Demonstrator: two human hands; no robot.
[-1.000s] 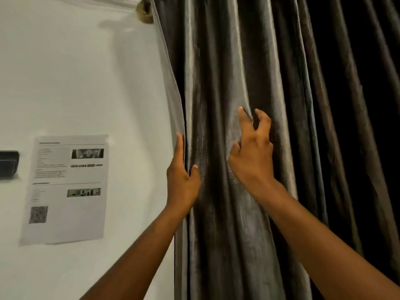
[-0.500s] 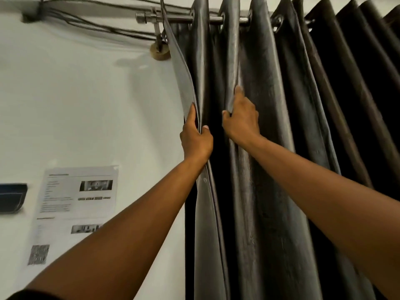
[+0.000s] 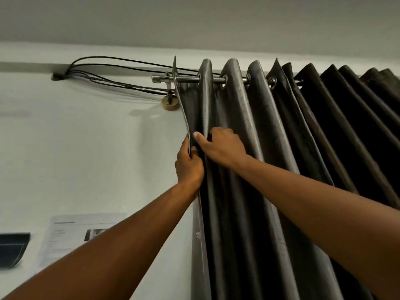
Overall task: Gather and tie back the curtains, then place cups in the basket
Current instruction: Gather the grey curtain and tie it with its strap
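A dark grey eyelet curtain (image 3: 270, 131) hangs in deep folds from a metal rod (image 3: 186, 79) near the ceiling. My left hand (image 3: 189, 163) pinches the curtain's left edge between thumb and fingers, high up below the rod. My right hand (image 3: 223, 146) is just beside it, its fingers curled round the first fold and its thumb pointing left toward the edge. Both arms reach upward. No cups or basket are in view.
Black cables (image 3: 112, 70) run along the wall to the rod bracket (image 3: 170, 102). A printed sheet (image 3: 71, 237) and a dark object (image 3: 13, 250) are on the white wall at the lower left. The ceiling is close above.
Both hands have climbed up the curtain toward the rod, and my view has tilted upward. My right hand has moved left, close beside my left hand.
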